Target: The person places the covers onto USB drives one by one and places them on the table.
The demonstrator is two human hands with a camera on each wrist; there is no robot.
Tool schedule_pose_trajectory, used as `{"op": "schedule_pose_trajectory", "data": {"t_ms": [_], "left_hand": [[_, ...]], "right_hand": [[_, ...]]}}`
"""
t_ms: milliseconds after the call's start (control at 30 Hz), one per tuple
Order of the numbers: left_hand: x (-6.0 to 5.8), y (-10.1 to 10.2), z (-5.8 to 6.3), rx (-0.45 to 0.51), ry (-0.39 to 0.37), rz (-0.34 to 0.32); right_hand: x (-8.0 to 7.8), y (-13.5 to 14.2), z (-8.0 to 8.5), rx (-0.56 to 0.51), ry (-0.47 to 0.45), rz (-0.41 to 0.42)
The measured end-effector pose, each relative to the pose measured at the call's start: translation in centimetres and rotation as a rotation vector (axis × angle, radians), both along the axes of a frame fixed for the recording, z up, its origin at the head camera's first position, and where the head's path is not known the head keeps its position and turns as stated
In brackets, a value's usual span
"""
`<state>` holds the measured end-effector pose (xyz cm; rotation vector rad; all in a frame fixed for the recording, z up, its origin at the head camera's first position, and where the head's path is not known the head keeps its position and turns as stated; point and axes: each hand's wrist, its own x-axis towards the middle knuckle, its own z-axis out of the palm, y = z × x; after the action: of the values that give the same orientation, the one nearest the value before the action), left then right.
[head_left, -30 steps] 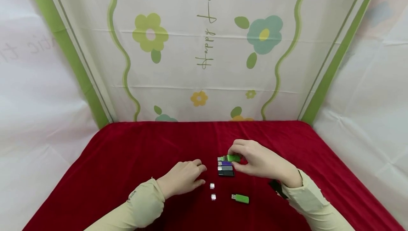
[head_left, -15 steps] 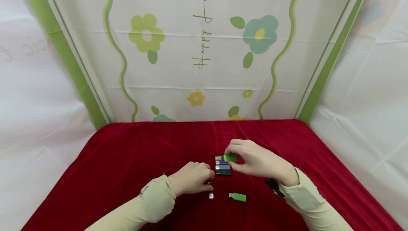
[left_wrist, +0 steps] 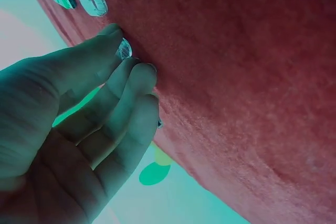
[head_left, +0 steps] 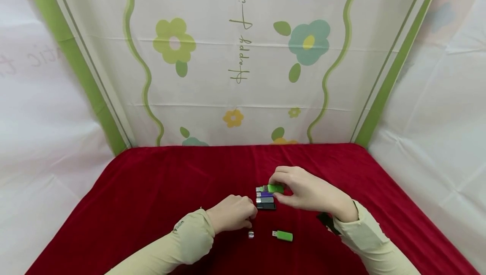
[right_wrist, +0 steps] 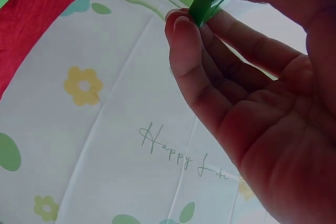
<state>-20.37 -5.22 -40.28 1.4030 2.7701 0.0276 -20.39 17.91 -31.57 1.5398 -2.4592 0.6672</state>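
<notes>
My right hand (head_left: 305, 188) pinches a green USB flash drive (head_left: 275, 188) between thumb and fingers, its bare metal plug pointing left. In the right wrist view the green USB flash drive (right_wrist: 206, 6) sits at the fingertips. My left hand (head_left: 232, 212) is bent down over the cloth. In the left wrist view its thumb and fingertips pinch a clear plastic cap (left_wrist: 125, 49), partly hidden. A second clear cap (head_left: 251, 234) lies just in front of that hand. Another green flash drive (head_left: 283, 235), uncapped, lies to its right.
Beside the right hand several capped flash drives lie in a row, among them a purple one (head_left: 265, 194), a grey one (head_left: 266, 200) and a black one (head_left: 267, 206). Red cloth (head_left: 182, 173) covers the table. A printed white curtain (head_left: 212, 76) stands behind.
My left hand has moved right onto the farther clear cap, and its fingers have closed on it. The right hand still holds the green flash drive in nearly the same place.
</notes>
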Motion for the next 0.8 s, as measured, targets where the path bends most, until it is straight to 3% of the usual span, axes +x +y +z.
{"op": "schedule_pose_trajectory", "data": {"t_ms": [333, 533, 800], "left_hand": [[-0.3, 0.6, -0.5, -0.065, 0.063, -0.016], [-0.6, 0.8, -0.8, -0.004, -0.014, 0.007], [-0.9, 0.5, -1.1, 0.066, -0.02, -0.022]], "right_hand": [[0.0, 0.1, 0.0, 0.001, 0.008, 0.005], [0.0, 0.1, -0.1, 0.0, 0.013, 0.009], [-0.1, 0.1, -0.2, 0.004, -0.002, 0.006]]}}
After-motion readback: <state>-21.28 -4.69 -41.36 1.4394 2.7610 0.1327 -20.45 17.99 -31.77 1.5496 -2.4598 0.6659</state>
